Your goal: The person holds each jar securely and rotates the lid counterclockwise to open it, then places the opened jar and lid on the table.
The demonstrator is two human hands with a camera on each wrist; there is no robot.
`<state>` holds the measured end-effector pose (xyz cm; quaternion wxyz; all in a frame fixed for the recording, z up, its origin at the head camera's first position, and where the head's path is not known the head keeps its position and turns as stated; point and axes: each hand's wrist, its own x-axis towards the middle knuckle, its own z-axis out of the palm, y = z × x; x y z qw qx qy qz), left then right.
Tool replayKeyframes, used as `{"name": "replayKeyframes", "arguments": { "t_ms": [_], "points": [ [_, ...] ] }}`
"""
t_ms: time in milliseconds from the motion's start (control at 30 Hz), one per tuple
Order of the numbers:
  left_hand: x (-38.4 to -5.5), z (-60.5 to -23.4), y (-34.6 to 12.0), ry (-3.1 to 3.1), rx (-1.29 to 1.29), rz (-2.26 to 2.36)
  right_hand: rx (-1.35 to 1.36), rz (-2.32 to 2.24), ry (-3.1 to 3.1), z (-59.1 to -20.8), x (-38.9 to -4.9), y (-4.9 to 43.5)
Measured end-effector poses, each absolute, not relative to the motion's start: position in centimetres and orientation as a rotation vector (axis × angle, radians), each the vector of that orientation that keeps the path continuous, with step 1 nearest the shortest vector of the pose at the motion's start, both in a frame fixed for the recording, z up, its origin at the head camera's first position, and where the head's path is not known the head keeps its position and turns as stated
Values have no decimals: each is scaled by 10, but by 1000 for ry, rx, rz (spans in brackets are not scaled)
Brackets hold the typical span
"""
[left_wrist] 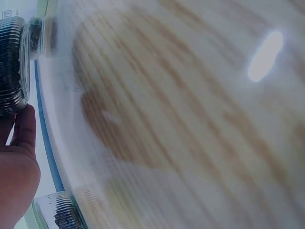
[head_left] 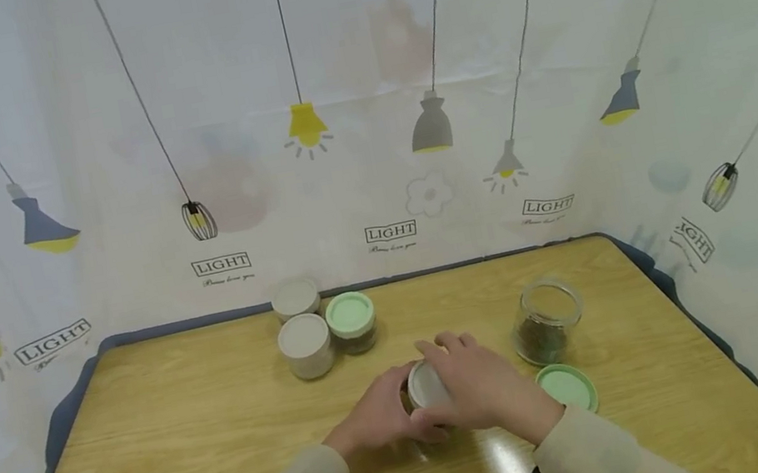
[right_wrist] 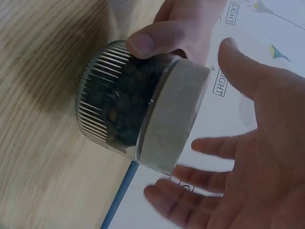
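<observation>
"Gripped by which hand?"

"By the left hand (right_wrist: 185, 32), with thumb against the ribbed side of a glass jar (right_wrist: 114, 98) of dark pieces, between both hands over the wooden table (head_left: 184, 423)."

"And in the right hand (head_left: 481, 381)?"

"Nothing clasped: fingers and thumb spread loosely about the pale lid (right_wrist: 174, 119), with a gap at the thumb."

"Turned which way?"

"Along the central axis, lid toward the right palm, base toward the table. Nearer to the lid: right hand. Base touching wood or not: impossible to tell."
</observation>
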<state>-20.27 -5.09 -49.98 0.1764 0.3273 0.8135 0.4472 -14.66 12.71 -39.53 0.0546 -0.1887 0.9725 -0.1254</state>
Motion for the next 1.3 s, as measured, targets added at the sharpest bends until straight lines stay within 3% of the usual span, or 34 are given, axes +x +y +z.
{"name": "replayKeyframes", "arguments": {
  "t_ms": [400, 1000, 1300],
  "points": [
    [-200, -498, -48, 2309, 957, 1297, -325, -349, 2962, -403, -145, 118],
    [-192, -499, -53, 2320, 790, 1229, -782, -376, 2771, -397, -154, 126],
    [-192, -502, -54, 2288, 811, 1275, -830, -378, 2701, -396, -155, 129]
  ]
}}
